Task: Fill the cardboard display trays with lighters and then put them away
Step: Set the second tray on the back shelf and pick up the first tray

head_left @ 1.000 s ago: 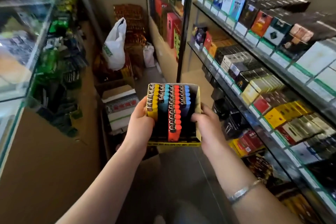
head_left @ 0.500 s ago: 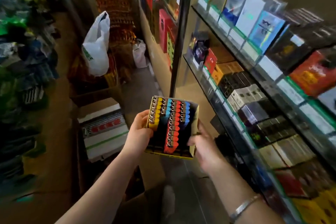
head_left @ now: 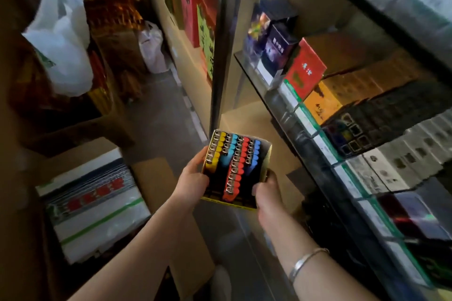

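Hands, left (head_left: 193,183) and right (head_left: 267,194), grip tray (head_left: 266,161) of lighters (head_left: 233,166) beside shelves (head_left: 305,129).

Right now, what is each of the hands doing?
Left hand: holds the display tray by its left side.
Right hand: holds its right front corner.

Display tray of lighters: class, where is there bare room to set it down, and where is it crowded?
Bare floor shows between the white bag and the dark post. The shelves at right are packed with boxes. Both hands hold the tray.
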Demonstrator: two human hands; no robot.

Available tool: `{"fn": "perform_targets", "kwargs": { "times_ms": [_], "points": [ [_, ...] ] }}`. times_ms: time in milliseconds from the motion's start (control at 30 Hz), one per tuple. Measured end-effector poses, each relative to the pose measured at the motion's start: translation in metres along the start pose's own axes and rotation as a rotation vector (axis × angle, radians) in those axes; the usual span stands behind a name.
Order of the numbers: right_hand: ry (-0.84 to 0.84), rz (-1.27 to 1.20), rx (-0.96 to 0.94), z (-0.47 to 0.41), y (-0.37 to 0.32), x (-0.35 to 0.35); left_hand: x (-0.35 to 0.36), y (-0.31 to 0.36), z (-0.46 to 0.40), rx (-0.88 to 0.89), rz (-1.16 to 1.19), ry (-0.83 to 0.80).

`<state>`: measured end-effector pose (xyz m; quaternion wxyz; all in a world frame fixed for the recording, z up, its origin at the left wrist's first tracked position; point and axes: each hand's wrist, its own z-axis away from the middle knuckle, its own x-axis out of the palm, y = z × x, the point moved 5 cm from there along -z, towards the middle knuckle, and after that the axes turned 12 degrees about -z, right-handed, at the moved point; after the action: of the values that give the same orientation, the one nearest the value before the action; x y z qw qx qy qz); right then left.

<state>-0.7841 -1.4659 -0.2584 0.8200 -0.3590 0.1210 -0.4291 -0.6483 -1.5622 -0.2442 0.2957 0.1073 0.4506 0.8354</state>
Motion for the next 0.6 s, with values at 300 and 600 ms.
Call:
{"fn": "perform_targets", "kwargs": {
  "times_ms": [300, 600],
  "points": [
    [0.219, -0.101, -0.112, -0.14, 0.032, -0.011, 0.038, -0.043, -0.145, 0.032, 0.045, -0.043],
    [0.415, 0.038, -0.153, -0.199, 0.038, -0.029, 0.062, -0.063, -0.216, 0.112, 0.116, -0.113]
  ]
}}
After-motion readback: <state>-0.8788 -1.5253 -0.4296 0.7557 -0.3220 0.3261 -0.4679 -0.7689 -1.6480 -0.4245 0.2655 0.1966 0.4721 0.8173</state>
